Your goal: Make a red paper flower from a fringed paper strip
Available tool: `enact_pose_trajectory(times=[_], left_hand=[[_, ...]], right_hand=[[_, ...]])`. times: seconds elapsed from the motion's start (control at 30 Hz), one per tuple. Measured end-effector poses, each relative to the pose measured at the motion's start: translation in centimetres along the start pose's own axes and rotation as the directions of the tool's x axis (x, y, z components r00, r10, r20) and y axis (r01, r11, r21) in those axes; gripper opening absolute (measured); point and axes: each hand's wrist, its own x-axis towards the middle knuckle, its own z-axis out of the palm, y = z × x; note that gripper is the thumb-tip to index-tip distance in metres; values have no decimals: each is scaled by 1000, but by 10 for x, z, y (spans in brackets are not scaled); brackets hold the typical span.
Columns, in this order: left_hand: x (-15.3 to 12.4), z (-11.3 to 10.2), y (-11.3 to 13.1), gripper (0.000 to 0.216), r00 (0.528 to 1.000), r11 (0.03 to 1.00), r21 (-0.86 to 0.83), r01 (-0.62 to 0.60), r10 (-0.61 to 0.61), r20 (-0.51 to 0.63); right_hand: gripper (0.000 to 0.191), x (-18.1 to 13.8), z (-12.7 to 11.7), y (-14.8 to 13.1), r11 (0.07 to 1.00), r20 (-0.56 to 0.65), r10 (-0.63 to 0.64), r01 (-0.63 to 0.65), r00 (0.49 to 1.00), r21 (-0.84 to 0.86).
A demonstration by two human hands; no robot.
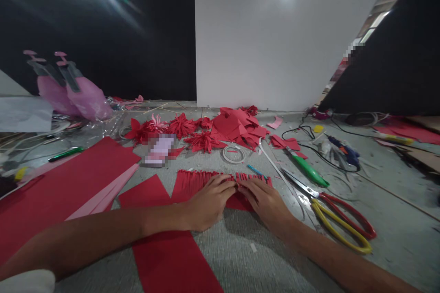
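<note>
A strip of red paper [187, 187], its far edge cut into a narrow fringe, lies in front of me. Over its middle, my left hand [209, 203] has its fingers bent and pressed together on the fringe. My right hand [268, 199] meets it there, thumb and fingers closed on the same strip; the exact grip is partly hidden. Just beyond the strip rests a blue pen [257, 171]. Scissors [311, 192] with one red and one yellow handle lie to the right of my right hand. Under my left forearm is a plain red paper piece [175, 258].
Red paper flowers [206, 141], cut red pieces [233, 123] and a tape roll [233, 154] lie beyond. At right are a green-handled cutter [311, 170] and a blue glue gun [343, 153] with its cord. Large red sheets [58, 183] and pink spray bottles [89, 100] occupy the left.
</note>
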Motion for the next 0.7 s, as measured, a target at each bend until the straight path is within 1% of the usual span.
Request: enact_pose_trajectory(times=[0.2,0.43,0.5,0.63,0.7], left_hand=[[0,2,-1,53,1000,999,34,-6,6,7],[1,2,-1,51,1000,999,36,-12,12,7],[0,2,-1,52,1000,999,38,-10,10,1],[0,2,-1,52,1000,999,36,-1,1,-2],[0,1,-1,53,1000,1000,25,-7,7,-4]], right_hand=[[24,0,0,0,998,-26,-10,11,1000,60],[20,-2,1,2,998,-6,-24,24,1000,66],[20,-2,1,3,996,5,-9,9,1000,84],[20,-4,2,3,988,16,62,-63,998,139],[20,-3,2,3,986,10,70,-70,998,149]])
